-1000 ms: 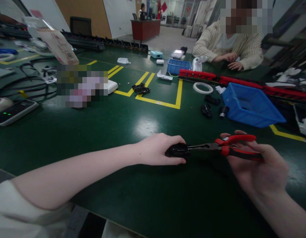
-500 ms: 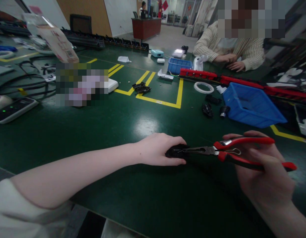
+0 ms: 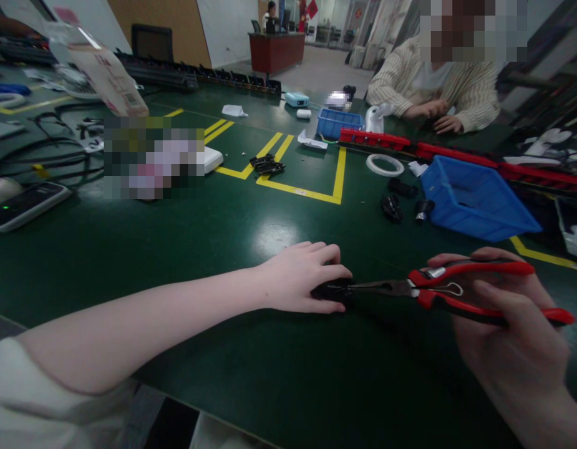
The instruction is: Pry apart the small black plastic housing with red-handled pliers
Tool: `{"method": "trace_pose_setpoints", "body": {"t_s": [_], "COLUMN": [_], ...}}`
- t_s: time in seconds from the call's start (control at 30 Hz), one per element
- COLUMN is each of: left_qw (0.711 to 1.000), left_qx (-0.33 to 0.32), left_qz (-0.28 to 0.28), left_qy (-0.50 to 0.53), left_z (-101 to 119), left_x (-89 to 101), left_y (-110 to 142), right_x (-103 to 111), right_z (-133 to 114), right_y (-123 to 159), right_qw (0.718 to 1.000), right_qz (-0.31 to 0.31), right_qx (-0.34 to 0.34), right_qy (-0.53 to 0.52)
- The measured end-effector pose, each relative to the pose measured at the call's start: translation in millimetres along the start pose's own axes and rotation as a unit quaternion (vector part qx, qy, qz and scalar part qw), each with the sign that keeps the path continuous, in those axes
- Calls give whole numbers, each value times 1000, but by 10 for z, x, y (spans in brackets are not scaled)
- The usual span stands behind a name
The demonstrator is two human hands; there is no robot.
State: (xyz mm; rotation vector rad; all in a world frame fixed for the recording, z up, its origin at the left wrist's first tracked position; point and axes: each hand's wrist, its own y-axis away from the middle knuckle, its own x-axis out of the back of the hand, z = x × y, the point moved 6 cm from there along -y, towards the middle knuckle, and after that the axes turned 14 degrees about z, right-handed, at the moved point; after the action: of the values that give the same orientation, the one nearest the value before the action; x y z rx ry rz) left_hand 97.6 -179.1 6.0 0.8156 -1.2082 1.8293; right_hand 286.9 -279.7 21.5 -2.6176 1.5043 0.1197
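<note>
My left hand (image 3: pixel 307 278) reaches in from the left, its thumb and fingers closed around a small black part (image 3: pixel 334 290) on the green table. Much of that part is hidden by the fingers, so its kind cannot be made out. In my right hand (image 3: pixel 517 312) is a pair of needle-nose pliers (image 3: pixel 421 290) with red and black handles. The handles are spread apart in the palm and a wire spring shows between them. The long jaws point left, with their tips at the black part; whether they grip it I cannot tell.
A blue bin (image 3: pixel 480 202) stands at the right, with several black parts (image 3: pixel 391 207) and a tape roll (image 3: pixel 385 165) beside it. More black pieces (image 3: pixel 267 164) lie by yellow tape lines. A co-worker (image 3: pixel 433 93) sits across the table (image 3: pixel 199 237). Cables (image 3: pixel 49 134) lie at left.
The pliers and my right hand have shifted slightly to the right. My left hand's fingers have lifted and spread a little, while the thumb and a finger stay on the black part.
</note>
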Motion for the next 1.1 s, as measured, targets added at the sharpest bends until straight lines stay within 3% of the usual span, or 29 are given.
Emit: {"method": "trace_pose_setpoints", "body": {"t_s": [0.3, 0.83, 1.1], "left_qw": [1000, 999, 999], "left_qx": [-8, -24, -21], "left_qz": [-12, -27, -21], "left_qy": [6, 12, 25], "left_z": [-11, -2, 1], "left_x": [-5, -13, -1], "left_y": [-1, -11, -5], "right_x": [-39, -86, -100], "right_z": [41, 113, 57], "right_y": [29, 63, 77], "right_qw": [999, 993, 995], "right_qz": [-22, -120, -100], "right_qx": [-22, 11, 22], "right_qy": [-8, 12, 17]}}
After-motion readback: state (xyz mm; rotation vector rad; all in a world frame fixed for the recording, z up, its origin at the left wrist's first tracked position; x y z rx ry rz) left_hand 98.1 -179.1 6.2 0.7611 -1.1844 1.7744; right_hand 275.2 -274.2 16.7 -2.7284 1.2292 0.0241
